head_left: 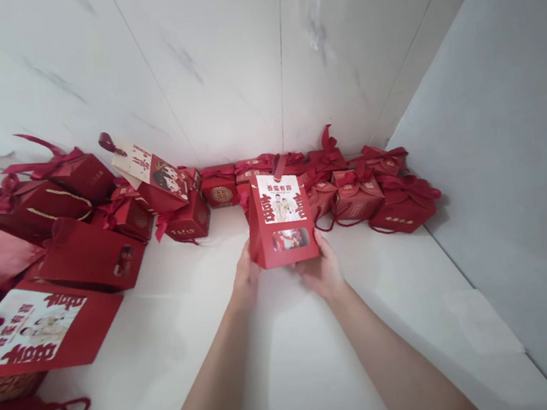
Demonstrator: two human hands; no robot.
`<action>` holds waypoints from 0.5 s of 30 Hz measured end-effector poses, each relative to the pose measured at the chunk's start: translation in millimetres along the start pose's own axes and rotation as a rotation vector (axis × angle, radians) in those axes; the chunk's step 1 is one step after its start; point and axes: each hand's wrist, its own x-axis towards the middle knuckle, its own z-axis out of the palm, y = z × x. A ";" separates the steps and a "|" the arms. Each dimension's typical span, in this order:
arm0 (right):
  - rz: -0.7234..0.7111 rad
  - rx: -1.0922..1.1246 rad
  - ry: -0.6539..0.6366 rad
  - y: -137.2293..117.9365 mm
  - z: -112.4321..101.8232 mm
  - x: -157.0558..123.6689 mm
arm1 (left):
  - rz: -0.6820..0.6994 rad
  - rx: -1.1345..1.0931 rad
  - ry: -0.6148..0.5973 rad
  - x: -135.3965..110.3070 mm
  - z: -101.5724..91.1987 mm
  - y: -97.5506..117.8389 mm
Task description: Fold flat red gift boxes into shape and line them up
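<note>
A red gift box (284, 230) with a white printed label, a small clear window and a ribbon at its top is held upright between my two hands. My left hand (246, 274) grips its lower left side. At the lower right corner, my right hand (323, 267) has its thumb against the side and its fingers partly hidden beneath. Just behind the held box stands a row of smaller red boxes, among them one with a round gold emblem (221, 186) and one with a dark red cord (357, 195).
A white marbled wall (214, 58) rises behind the row, and a grey panel (509, 154) bounds the right side. On the left, many red boxes are heaped, including a large labelled one (102, 322) lying on its side. A tall box (160, 186) sits on another. The surface (182, 351) is white.
</note>
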 end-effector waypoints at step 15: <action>0.198 -0.075 -0.045 15.2 1.5 1.4 | 0.473 0.698 -0.109 -10.8 -10.8 -12.6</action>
